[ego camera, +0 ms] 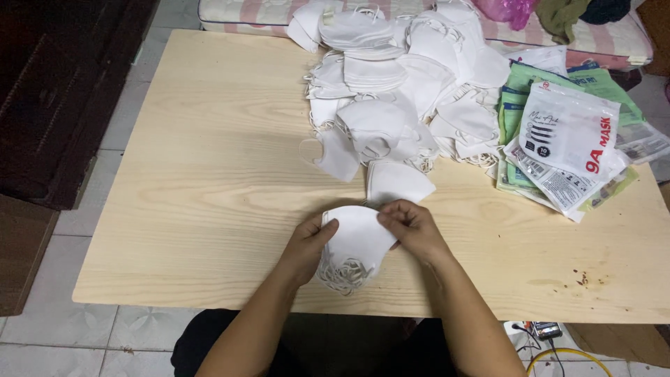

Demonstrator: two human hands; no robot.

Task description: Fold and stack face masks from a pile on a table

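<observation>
While the wooden table (209,174) bears a large heap of loose masks (398,91) and printed packets (569,139), left hand (307,248) and right hand (412,227) pinch a small mask stack (356,241) at the near edge; most masks remain unsorted.

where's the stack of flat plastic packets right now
In the head view the stack of flat green and white plastic packets lies at the right of the pale wooden table, beside the heap of white fabric masks.
</observation>
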